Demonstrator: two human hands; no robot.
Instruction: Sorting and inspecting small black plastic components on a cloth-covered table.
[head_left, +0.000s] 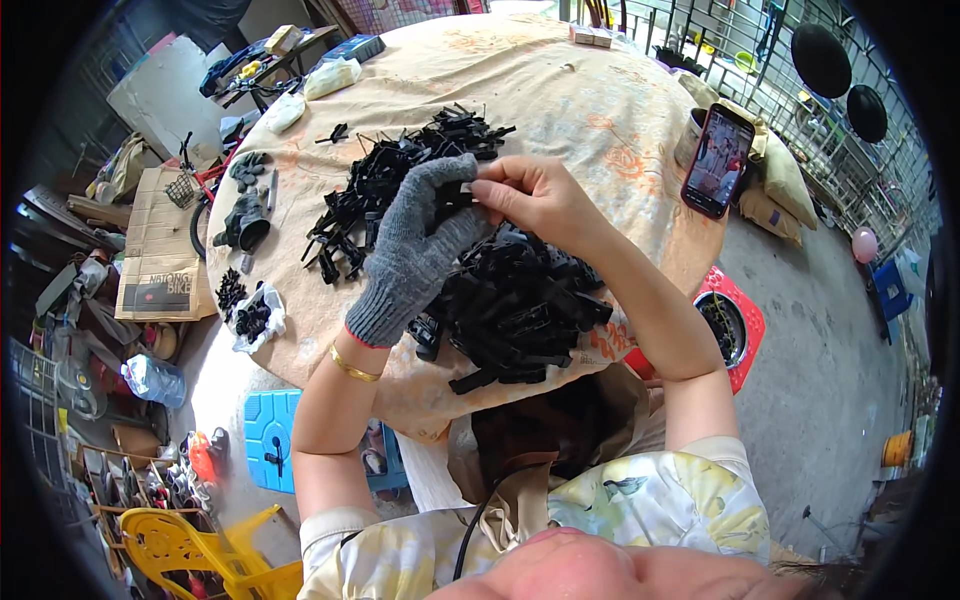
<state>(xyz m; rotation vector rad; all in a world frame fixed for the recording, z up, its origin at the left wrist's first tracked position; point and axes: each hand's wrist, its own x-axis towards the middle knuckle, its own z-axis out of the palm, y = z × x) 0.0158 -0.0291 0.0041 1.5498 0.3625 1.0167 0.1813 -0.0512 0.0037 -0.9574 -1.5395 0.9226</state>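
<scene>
The left hand [415,250], in a grey knit glove, meets the bare right hand [535,195] above the round table [600,110]. Both pinch 1 small black plastic part [464,190], which sits at the left hand's 1 o'clock and the right hand's 9 o'clock, fingertips of both closed narrowly on it. A dense near pile of black parts [520,305] lies directly below the hands, at 5 o'clock of the left hand. A looser far pile of black parts [385,185] spreads at its 11 o'clock, partly hidden by the glove. A phone [717,160] stands propped at the table's rim, at 3 o'clock of the right hand, well apart from it.
</scene>
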